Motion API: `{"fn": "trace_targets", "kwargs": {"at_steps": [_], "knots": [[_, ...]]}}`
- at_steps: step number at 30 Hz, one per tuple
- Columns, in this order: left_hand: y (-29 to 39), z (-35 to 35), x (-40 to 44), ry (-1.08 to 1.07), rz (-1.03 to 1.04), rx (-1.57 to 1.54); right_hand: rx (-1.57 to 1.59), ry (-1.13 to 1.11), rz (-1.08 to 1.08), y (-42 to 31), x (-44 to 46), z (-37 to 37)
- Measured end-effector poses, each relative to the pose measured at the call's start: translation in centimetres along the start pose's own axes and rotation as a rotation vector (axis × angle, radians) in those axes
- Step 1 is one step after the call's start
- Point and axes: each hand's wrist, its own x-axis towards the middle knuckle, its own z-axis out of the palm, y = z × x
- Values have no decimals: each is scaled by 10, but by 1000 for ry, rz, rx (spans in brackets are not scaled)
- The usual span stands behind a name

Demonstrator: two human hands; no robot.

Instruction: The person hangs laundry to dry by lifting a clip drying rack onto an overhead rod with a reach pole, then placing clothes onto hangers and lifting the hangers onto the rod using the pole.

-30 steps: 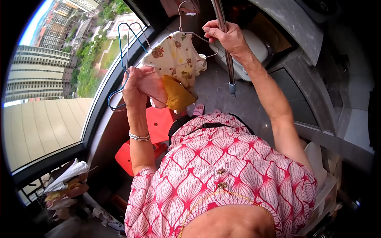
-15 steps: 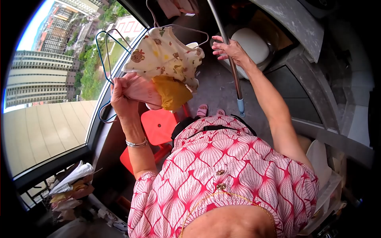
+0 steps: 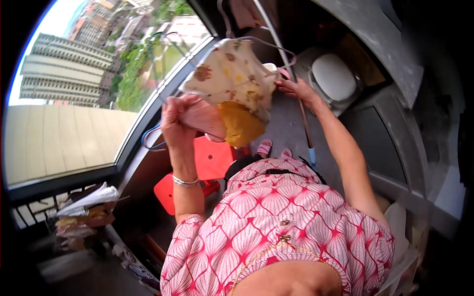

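Cloth in pink [image 3: 203, 118] is clasped in the curled left hand [image 3: 177, 118]. The right hand [image 3: 299, 90] pinches the printed garment [image 3: 229, 69] edgewise.

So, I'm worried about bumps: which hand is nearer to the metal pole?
Right. The right hand overlaps the metal pole in this view; the left hand is well to its left, beyond the patterned garment, gripping pink cloth.

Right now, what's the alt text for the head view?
A person's left hand grips pink cloth while the right hand is at the edge of a cream printed garment, beside a metal pole. A red stool shows below.
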Motion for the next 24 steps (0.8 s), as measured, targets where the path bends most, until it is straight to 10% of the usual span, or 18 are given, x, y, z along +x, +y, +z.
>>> {"fn": "trace_targets", "kwargs": {"at_steps": [24], "knots": [[13, 36, -7, -8, -58, -23, 325, 16, -259, -18, -31, 10]]}}
